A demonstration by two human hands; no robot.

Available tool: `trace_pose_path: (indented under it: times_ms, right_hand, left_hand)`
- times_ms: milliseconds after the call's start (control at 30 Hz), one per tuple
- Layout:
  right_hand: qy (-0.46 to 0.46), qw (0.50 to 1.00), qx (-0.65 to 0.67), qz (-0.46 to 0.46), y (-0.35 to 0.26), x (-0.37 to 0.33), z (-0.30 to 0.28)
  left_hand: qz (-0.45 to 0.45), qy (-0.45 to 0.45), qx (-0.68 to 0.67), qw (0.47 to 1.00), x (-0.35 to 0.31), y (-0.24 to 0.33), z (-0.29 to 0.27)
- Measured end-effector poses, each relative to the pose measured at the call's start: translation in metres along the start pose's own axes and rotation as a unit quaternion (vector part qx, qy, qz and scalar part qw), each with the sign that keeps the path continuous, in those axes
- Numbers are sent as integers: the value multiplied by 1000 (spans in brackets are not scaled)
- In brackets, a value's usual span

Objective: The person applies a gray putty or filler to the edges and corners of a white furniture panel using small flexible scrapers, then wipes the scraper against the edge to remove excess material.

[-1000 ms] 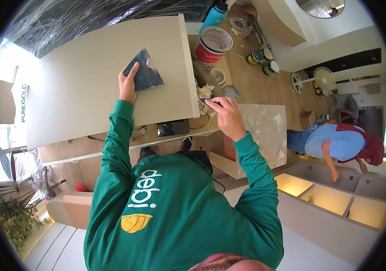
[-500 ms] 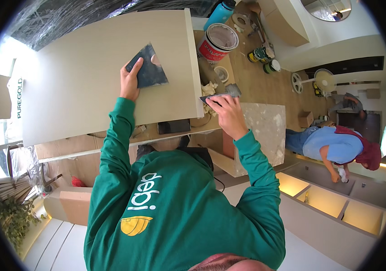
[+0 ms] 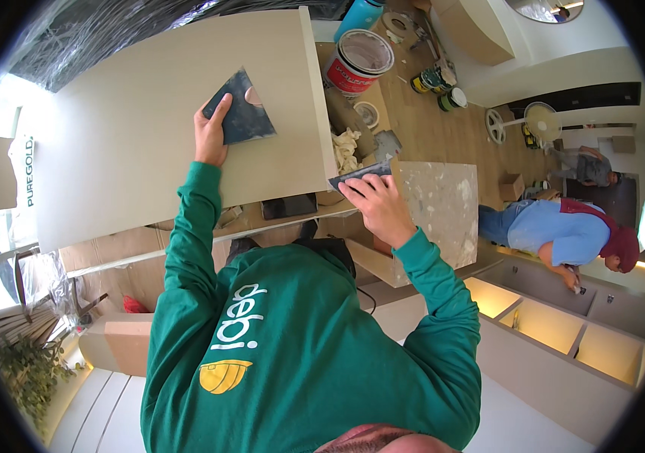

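Dark plate (image 3: 238, 117), smudged, upper left: left grip (image 3: 211, 130) grasped it; right grip (image 3: 379, 202) clasped scraper (image 3: 354, 174); red label (image 3: 349, 78) bore lettering.

A single wide fisheye view looks steeply down from head height over the green sweater (image 3: 300, 340). It takes in the left hand (image 3: 212, 132) and right hand (image 3: 380, 204) at close range, straight edges bending toward the rim.

Bucket (image 3: 358, 64) stands right of panel (image 3: 149, 128), apparently on table (image 3: 118, 249).
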State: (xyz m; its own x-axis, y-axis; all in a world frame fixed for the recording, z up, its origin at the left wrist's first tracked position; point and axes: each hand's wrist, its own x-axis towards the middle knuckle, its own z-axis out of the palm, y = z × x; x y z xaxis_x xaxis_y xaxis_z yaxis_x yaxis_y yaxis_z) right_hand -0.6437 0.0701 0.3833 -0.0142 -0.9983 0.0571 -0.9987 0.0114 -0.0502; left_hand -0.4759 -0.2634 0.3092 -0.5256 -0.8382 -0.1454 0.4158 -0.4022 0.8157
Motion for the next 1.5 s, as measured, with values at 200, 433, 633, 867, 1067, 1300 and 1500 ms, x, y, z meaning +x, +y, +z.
trace_pose_path:
  times_ms: [200, 433, 633, 867, 1067, 1300, 1500]
  right_hand:
    - [-2, 1000, 16, -13, -8, -11, -4]
    - [-3, 998, 54, -11, -8, -31, -5]
    - [77, 991, 97, 47, -4, -34, -43]
    - [205, 965, 157, 45, -8, -20, -74]
    - [276, 953, 122, 26, -21, -13, -57]
    - [176, 984, 15, 7, 21, -31, -82]
    - [133, 990, -14, -42, 9, -3, -94]
  left_hand:
    - [5, -2, 4, 1000, 1, -1, -2]
    - [0, -1, 2, 1000, -1, 0, 0]
    - [-142, 1, -21, 990, -31, 2, 20]
    - [-356, -81, -95, 926, -115, -4, 91]
    - [-393, -118, -112, 905, -141, 9, 131]
    - [-305, -158, -2, 939, -133, 34, 127]
    - [-186, -164, 58, 967, -117, 25, 131]
